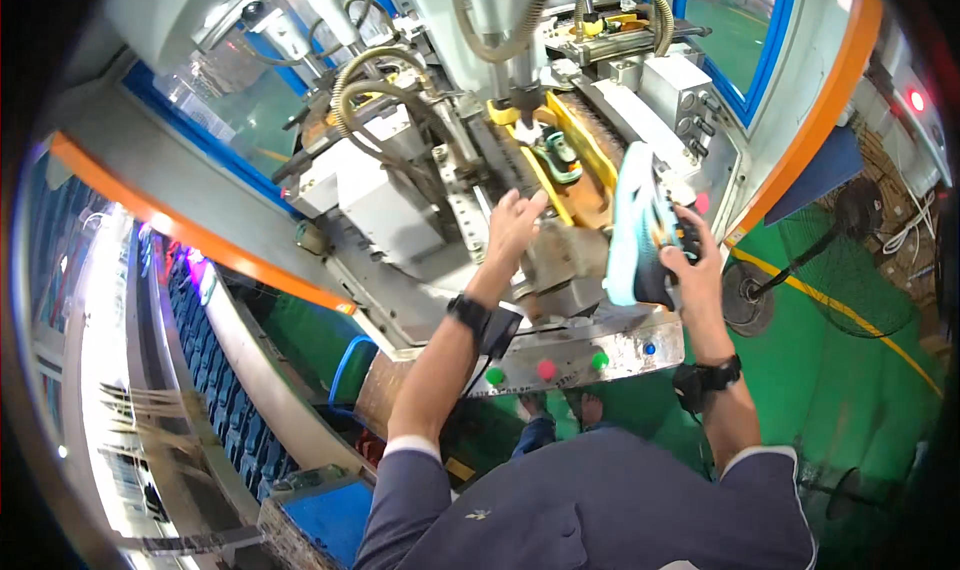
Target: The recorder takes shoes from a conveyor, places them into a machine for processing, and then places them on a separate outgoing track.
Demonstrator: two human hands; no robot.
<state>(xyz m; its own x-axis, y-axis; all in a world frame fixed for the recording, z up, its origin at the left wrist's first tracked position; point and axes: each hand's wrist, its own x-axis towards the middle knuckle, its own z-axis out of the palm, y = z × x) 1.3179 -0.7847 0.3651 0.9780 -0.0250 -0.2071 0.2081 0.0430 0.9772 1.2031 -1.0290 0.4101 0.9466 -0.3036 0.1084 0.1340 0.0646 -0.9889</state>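
Note:
My right hand (694,266) grips a sneaker (638,232) with a pale blue and white sole and a dark upper. It holds the shoe tilted up at the machine's front right, fingers wrapped round the upper. My left hand (514,228) reaches over the machine's front with its fingers apart and nothing in them. Just beyond it, between yellow side plates (575,135) of the press, sits another shoe (562,158) in mint green and dark colours. A metal press ram (522,95) stands over that shoe's far end.
The front panel carries green (495,376), pink and blue buttons. Grey blocks with hoses flank the press. Orange-edged guard frames (200,230) stand on both sides. A conveyor with a blue ridged belt (225,370) runs at left. A black pedestal fan (800,260) stands at right.

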